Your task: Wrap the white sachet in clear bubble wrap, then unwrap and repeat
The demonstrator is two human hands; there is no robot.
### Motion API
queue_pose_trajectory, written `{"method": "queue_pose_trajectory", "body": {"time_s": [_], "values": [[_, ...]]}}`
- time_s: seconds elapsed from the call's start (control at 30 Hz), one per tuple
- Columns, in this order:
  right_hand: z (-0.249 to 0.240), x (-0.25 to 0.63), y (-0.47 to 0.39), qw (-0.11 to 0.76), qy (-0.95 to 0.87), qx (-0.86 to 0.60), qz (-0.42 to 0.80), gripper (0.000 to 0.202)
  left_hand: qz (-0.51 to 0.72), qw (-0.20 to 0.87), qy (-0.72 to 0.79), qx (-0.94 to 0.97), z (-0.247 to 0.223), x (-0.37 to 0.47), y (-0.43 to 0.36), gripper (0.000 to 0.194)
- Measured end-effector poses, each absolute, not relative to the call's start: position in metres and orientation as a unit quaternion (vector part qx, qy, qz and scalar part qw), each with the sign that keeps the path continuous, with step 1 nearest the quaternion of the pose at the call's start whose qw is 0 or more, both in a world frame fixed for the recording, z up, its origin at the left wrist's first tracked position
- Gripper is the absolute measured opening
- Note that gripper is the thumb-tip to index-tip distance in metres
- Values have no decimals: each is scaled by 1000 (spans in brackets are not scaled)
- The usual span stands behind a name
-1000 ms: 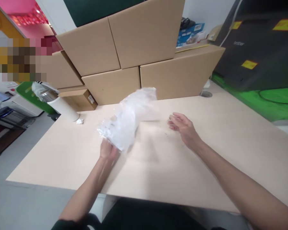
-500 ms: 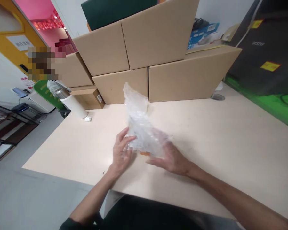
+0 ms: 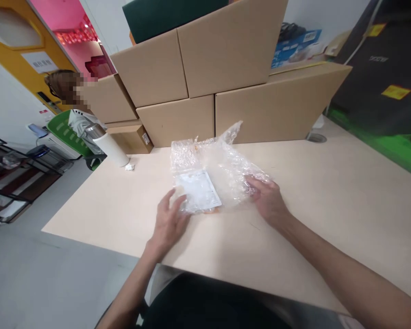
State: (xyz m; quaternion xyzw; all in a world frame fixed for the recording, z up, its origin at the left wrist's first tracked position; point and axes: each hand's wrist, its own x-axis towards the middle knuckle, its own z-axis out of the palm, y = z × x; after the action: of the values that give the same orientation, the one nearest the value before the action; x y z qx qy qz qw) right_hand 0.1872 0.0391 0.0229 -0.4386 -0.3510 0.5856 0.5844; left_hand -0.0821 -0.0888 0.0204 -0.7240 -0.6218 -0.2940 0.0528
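Observation:
Clear bubble wrap (image 3: pixel 233 171) lies spread out on the table, its far right corner sticking up. On its left part rests a flat white packet (image 3: pixel 199 189), with a bit of orange (image 3: pixel 211 211) showing at the near edge. My left hand (image 3: pixel 169 224) is at the near left edge of the wrap and packet, fingers apart and lightly curved. My right hand (image 3: pixel 270 201) has the right edge of the wrap between its fingers; the fingertips show only partly through the film.
Stacked cardboard boxes (image 3: pixel 178 121) line the back of the pale table (image 3: pixel 106 205). A white roll (image 3: pixel 113 150), a metallic cylinder (image 3: pixel 95 131) and a crumpled white scrap (image 3: pixel 129 167) are at the left. A person (image 3: pixel 84 121) is beyond the table's left side.
The bubble wrap has been opened out to the right and laid flatter, showing the white packet. My right hand has moved right and away from me with its edge; my left hand has shifted slightly left.

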Motion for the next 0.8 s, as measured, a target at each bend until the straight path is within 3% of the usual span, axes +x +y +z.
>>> {"method": "queue_pose_trajectory", "body": {"time_s": [0.1,0.17,0.27,0.37,0.43,0.5,0.57,0.63,0.73,0.8], "values": [[25,188,38,602,-346,-434,574,25,-367,72,-593,-713,26,-73,-81,10],[26,190,40,608,-346,-431,570,27,-459,52,-623,-632,29,-83,-81,7],[26,193,42,611,-359,-425,563,26,-554,5,-674,-487,26,-116,-96,39],[22,193,42,611,-349,-434,563,28,-484,14,-763,-429,16,-143,-120,71],[19,193,43,608,-320,-448,572,32,-404,88,-799,-436,11,-146,-132,76],[15,192,46,611,-281,-460,580,34,-361,171,-794,-458,11,-139,-135,64],[10,193,49,626,-259,-462,572,33,-346,186,-774,-497,17,-125,-128,40],[4,196,53,641,-261,-462,554,31,-317,101,-759,-559,27,-111,-113,34],[-7,205,55,641,-271,-475,539,30,-215,-82,-759,-609,41,-96,-86,56],[-15,212,53,634,-282,-479,538,32,-207,-140,-771,-586,45,-90,-71,52]]}}
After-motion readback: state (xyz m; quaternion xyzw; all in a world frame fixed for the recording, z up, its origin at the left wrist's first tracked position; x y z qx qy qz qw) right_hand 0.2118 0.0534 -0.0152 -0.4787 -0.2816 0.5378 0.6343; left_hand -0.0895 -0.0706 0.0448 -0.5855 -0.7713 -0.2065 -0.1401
